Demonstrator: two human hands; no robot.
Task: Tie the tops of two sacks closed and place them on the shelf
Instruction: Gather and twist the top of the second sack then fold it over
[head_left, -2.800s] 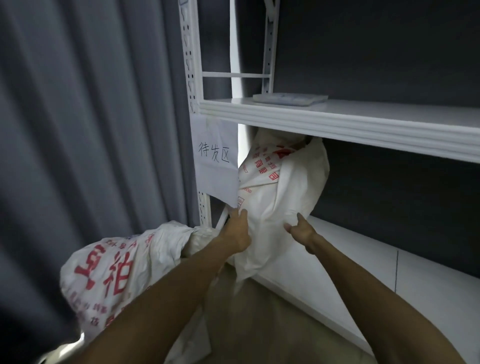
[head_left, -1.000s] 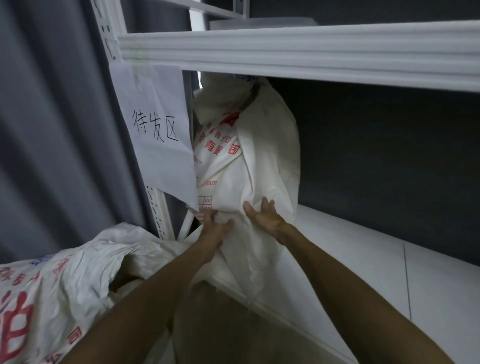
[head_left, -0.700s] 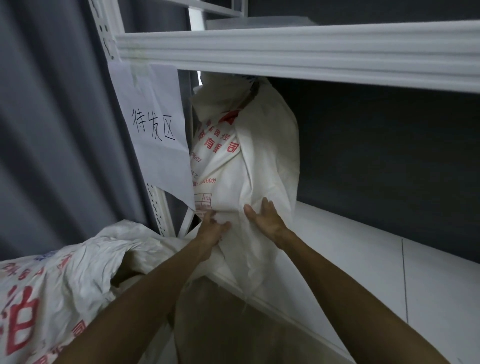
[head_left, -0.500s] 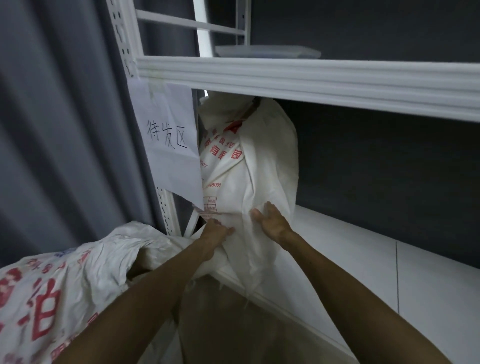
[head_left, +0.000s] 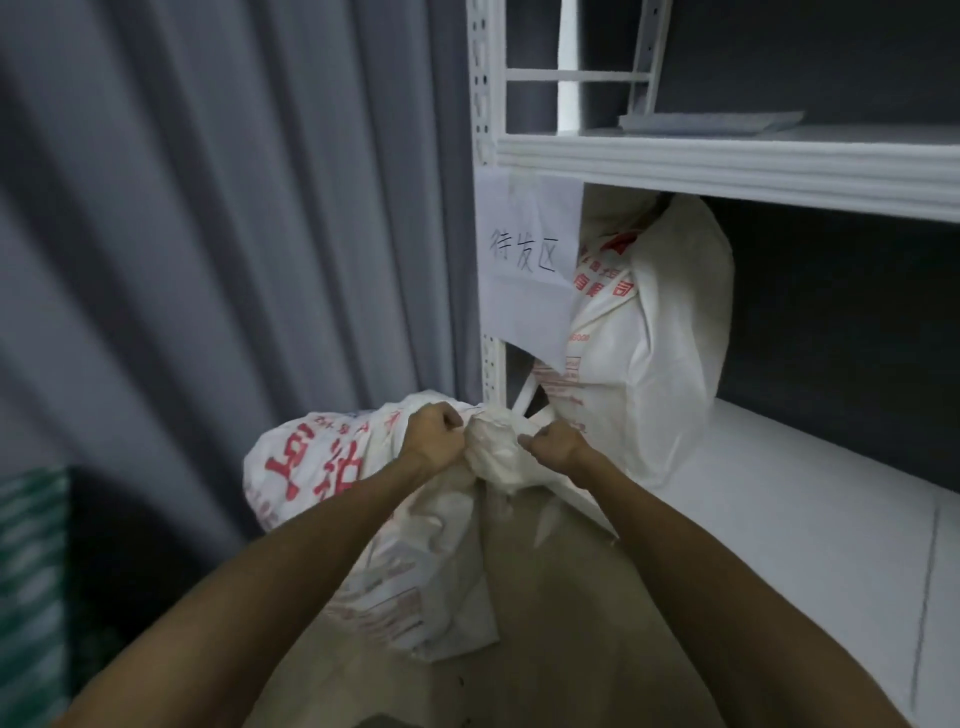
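One white sack with red print (head_left: 660, 332) stands upright at the left end of the lower shelf board (head_left: 779, 499), its top just under the upper shelf (head_left: 727, 166). A second white sack with large red characters (head_left: 322, 467) sits on the floor in front of the rack's left post. My left hand (head_left: 434, 434) and my right hand (head_left: 550, 441) each grip the bunched top of this second sack, fists close together with a wad of fabric between them.
A paper label with handwritten characters (head_left: 527, 270) hangs from the rack's left post. Grey curtains (head_left: 208, 234) hang to the left. A flat grey object (head_left: 706, 122) lies on the upper shelf. Beige floor (head_left: 545, 623) lies below my arms. A green-striped thing (head_left: 31, 571) sits at the far left.
Both hands left the sack standing on the shelf and dropped to the second sack on the floor, gripping its gathered top. The view swung left and down.
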